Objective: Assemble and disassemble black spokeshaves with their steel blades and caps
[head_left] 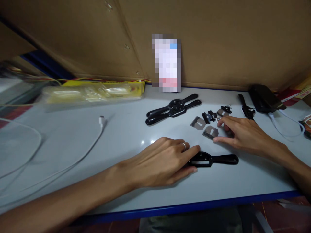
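A black spokeshave body (224,159) lies near the front of the table, its left handle hidden beneath my left hand (167,161). My left fingers are closed over that end. To the right, my right hand (239,134) reaches among small parts with thumb and index finger apart. Its index fingertip is at some small screws (217,119), and its thumb tip is by the lower edge of a flat steel blade (211,132). Another blade (198,123) lies to the left. Black cap pieces (209,117) sit just behind. Two more spokeshave bodies (173,110) rest side by side farther back.
A phone (168,66) with a blurred screen leans on the cardboard wall (218,42). At the back left lies a clear plastic package (92,94). A white cable (97,132) crosses the left side. Another black tool (246,108) and a black device (264,100) are at right.
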### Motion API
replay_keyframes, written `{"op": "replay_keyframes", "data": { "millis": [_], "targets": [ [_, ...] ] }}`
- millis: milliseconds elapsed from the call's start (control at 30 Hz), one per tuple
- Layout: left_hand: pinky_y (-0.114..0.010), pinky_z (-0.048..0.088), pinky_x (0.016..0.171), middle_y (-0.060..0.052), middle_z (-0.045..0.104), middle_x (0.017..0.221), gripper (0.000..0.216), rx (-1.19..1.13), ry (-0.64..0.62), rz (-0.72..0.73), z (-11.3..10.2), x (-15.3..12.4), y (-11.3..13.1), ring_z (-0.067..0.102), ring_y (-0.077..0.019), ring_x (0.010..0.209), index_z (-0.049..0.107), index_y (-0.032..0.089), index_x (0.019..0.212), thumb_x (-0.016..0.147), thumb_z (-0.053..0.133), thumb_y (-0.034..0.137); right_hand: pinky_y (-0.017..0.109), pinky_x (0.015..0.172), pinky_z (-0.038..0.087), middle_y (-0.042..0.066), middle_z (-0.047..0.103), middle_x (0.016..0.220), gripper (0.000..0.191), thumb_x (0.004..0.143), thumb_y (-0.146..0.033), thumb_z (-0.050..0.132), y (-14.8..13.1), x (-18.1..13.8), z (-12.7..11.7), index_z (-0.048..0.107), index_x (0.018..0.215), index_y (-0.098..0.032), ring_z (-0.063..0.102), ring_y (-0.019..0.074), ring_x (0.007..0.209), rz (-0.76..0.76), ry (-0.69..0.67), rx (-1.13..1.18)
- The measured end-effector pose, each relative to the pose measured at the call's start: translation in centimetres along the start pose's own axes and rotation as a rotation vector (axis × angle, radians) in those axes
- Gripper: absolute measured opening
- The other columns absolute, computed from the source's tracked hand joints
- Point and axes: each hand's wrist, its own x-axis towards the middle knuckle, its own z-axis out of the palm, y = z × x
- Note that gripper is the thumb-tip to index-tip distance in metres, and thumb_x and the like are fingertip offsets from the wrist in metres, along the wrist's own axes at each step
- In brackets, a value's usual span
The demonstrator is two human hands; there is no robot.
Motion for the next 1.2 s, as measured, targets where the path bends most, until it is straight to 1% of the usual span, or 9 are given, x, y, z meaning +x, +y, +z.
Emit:
{"op": "replay_keyframes", "data": {
  "millis": [200,333,433,533,700,800,900,1033,1200],
  "targets": [
    [-0.03,0.043,0.056,-0.002,0.064,0.082,0.029,-0.1,-0.018,-0.08,-0.1,0.3,0.1,0.061,-0.018,0.066,0.054,0.017,0.116,0.095,0.053,0.038,0.033,0.059,0.037,0.005,0.065,0.086,0.033,0.086,-0.054,0.062,-1.2,0.1,0.7,0.055,0.094,-0.022,0.056,0.0204,0.066,0.094,0.028,0.092],
    [-0.029,0.045,0.059,-0.003,0.064,0.085,0.029,-0.175,-0.016,-0.108,-0.2,0.2,-0.1,0.061,-0.017,0.068,0.054,0.018,0.117,0.094,0.052,0.036,0.032,0.059,0.038,0.002,0.062,0.08,0.029,0.077,-0.042,0.072,-1.2,0.2,0.5,0.052,0.086,-0.023,0.054,0.0186,0.065,0.162,0.024,0.233],
    [-0.028,0.044,0.059,-0.003,0.065,0.088,0.025,-0.165,-0.011,-0.083,-0.1,0.2,-0.5,0.061,-0.016,0.069,0.054,0.019,0.118,0.096,0.05,0.031,0.03,0.058,0.04,-0.002,0.059,0.076,0.027,0.074,-0.03,0.071,-0.9,0.3,0.8,0.051,0.09,-0.024,0.054,0.0159,0.063,0.111,0.056,0.439],
    [-0.028,0.043,0.058,-0.004,0.064,0.09,0.018,-0.079,-0.024,-0.005,0.0,0.2,-0.7,0.061,-0.0167,0.073,0.056,0.018,0.112,0.1,0.047,0.027,0.029,0.059,0.042,-0.003,0.057,0.074,0.024,0.076,-0.025,0.068,-0.7,0.4,1.4,0.056,0.097,-0.024,0.054,0.0152,0.065,0.055,0.072,0.597],
    [-0.029,0.044,0.058,-0.004,0.062,0.091,0.018,-0.029,-0.044,0.051,-0.2,0.1,-0.9,0.06,-0.0173,0.073,0.055,0.017,0.114,0.102,0.043,0.025,0.03,0.061,0.04,-0.002,0.058,0.067,0.012,0.083,-0.033,0.065,-0.5,0.7,1.3,0.064,0.084,-0.021,0.053,0.0148,0.064,0.05,0.064,0.607],
    [-0.03,0.044,0.059,-0.004,0.061,0.09,0.018,0.006,-0.035,0.071,-0.1,0.0,-0.9,0.059,-0.0175,0.074,0.054,0.017,0.114,0.102,0.042,0.023,0.029,0.061,0.038,-0.001,0.059,0.066,0.025,0.088,-0.039,0.061,-0.7,0.7,0.6,0.062,0.072,-0.02,0.053,0.0148,0.064,0.041,0.077,0.649],
    [-0.029,0.042,0.058,-0.004,0.06,0.087,0.017,0.048,-0.014,0.101,-0.1,-0.1,-1.0,0.058,-0.0169,0.073,0.055,0.016,0.109,0.103,0.041,0.021,0.028,0.06,0.038,-0.002,0.057,0.066,0.028,0.088,-0.041,0.061,-1.4,0.4,-0.1,0.061,0.071,-0.02,0.05,0.0137,0.063,0.026,0.089,0.778],
    [-0.029,0.041,0.056,-0.004,0.06,0.086,0.015,0.096,-0.032,0.125,-0.1,0.0,-0.9,0.057,-0.0172,0.072,0.055,0.015,0.1,0.102,0.041,0.018,0.026,0.06,0.037,-0.004,0.052,0.066,0.022,0.092,-0.034,0.058,-2.3,0.0,0.1,0.062,0.076,-0.019,0.047,0.0113,0.061,-0.031,-0.014,0.877],
    [-0.03,0.041,0.055,-0.004,0.06,0.085,0.014,0.13,0.002,0.148,0.1,0.0,-0.9,0.057,-0.0179,0.072,0.054,0.015,0.1,0.102,0.041,0.018,0.025,0.06,0.037,-0.003,0.056,0.069,0.019,0.095,-0.029,0.055,-2.5,-0.2,1.3,0.065,0.082,-0.019,0.048,0.0111,0.063,-0.1,-0.098,0.809]
  ]
}}
